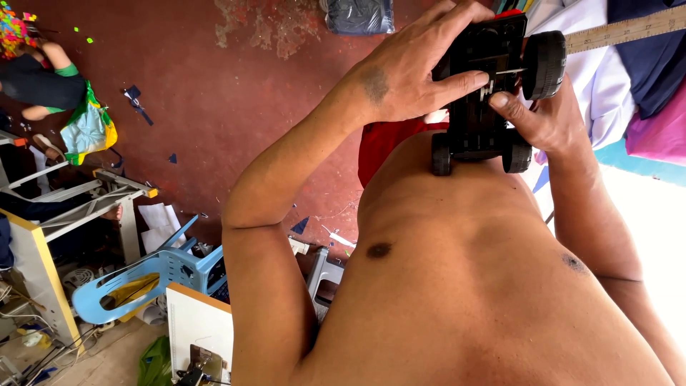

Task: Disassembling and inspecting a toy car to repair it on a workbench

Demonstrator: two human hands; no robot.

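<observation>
1. Your left hand is wrapped around the black toy car, fingers closed over its far side and forefinger laid flat across the chassis; the car sits belly-up at 1 o'clock in the view, just off your chest.
2. Your right hand cups the car from the 3 o'clock side; thumb and a fingertip are nearly closed on the small metal piece by the axle; I cannot tell whether they truly grip it or only press on it.
3. To my eye, the step is fine work on that metal piece; let the left hand do all the clamping and brace its forefinger beside the piece, so the right thumb moves alone.
4. Use small pushes along the axle line rather than twists; the piece looks thin and could bend or spring out.
5. The big wheel at 2 o'clock of the piece crowds your right thumb; approach from the 6 o'clock side of it, where the chassis is bare.
6. Edges: the wooden ruler and the hanging cloths lie close at 2 o'clock; your right elbow has little room that way.
7. Open room lies at 10 o'clock over the red floor; the blue plastic chair at 8 o'clock is well apart from your left elbow.
</observation>
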